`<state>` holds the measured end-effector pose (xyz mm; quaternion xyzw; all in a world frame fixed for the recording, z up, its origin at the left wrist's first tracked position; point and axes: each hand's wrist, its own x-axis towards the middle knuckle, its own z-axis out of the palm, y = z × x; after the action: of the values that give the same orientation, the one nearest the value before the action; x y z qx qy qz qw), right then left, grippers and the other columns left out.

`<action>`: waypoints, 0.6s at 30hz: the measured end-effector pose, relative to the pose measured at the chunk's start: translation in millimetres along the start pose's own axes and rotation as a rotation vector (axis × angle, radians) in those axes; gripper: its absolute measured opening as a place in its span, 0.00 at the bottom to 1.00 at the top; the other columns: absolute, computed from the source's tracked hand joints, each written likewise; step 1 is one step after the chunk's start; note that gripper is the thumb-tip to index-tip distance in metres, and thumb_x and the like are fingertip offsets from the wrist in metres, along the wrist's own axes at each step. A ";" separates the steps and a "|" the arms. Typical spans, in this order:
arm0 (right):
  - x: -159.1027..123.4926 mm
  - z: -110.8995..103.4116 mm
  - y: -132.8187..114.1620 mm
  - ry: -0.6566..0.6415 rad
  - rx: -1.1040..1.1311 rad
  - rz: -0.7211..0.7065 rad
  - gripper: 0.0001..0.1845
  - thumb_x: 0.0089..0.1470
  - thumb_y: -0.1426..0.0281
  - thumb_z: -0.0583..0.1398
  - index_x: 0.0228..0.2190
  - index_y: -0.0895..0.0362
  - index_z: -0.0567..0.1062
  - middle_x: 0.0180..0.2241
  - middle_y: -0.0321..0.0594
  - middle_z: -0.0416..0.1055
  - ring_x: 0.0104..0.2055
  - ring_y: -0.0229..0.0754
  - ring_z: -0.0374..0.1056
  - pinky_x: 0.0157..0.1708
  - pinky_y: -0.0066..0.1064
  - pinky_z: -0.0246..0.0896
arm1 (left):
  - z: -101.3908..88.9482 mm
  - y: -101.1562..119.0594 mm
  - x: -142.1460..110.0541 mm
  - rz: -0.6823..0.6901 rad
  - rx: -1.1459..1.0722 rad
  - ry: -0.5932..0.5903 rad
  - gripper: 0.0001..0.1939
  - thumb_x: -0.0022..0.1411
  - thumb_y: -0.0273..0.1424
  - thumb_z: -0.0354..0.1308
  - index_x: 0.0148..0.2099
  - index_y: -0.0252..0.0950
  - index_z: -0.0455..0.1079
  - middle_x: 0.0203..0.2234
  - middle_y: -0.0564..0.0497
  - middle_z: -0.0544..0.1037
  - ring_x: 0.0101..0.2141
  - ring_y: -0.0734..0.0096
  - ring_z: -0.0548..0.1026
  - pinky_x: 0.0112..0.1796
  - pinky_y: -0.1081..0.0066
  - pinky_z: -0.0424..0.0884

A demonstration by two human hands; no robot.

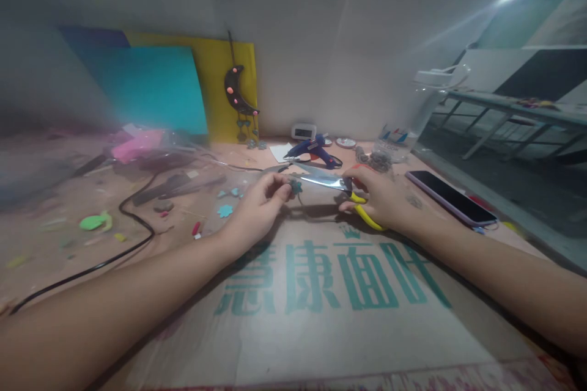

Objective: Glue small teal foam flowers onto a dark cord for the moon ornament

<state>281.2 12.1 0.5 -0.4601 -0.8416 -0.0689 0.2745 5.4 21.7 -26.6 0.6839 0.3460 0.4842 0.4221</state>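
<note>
My left hand (270,195) pinches a small dark-green, flower-like piece (296,186) between thumb and fingertips. A thin cord (300,200) seems to hang from that piece. In my right hand (373,195) is a pair of scissors (325,182) with yellow handles, its blades pointing left toward the piece. The blade tips are close to it; whether they touch is unclear. Left of my left hand lie a turquoise flower cutout (224,211) and small light-blue bits (235,192).
A blue glue gun (314,148) rests behind my hands, near a small digital clock (303,132). On the right lies a phone (449,197). A dark moon ornament (236,91) hangs before yellow card (215,85). A black cable (132,214) crosses the cluttered left side.
</note>
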 end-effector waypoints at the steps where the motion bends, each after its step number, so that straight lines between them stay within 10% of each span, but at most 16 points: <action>1: -0.1 0.0 -0.1 -0.007 0.007 -0.011 0.25 0.47 0.51 0.66 0.40 0.55 0.71 0.36 0.42 0.73 0.33 0.44 0.67 0.32 0.34 0.63 | 0.2 -0.3 0.1 -0.001 -0.003 0.002 0.06 0.68 0.34 0.52 0.40 0.37 0.66 0.33 0.52 0.75 0.37 0.70 0.74 0.39 0.70 0.67; 18: 1.6 -1.4 -2.5 -0.025 -0.041 -0.096 0.26 0.48 0.50 0.66 0.41 0.56 0.72 0.38 0.45 0.74 0.39 0.48 0.70 0.37 0.35 0.62 | 0.9 7.0 -2.5 -0.017 0.033 -0.012 0.06 0.67 0.34 0.52 0.42 0.37 0.66 0.35 0.51 0.75 0.39 0.68 0.73 0.40 0.69 0.67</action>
<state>279.0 11.4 2.8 -0.4258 -0.8644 -0.0935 0.2506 6.0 16.5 -21.3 0.6906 0.3575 0.4706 0.4168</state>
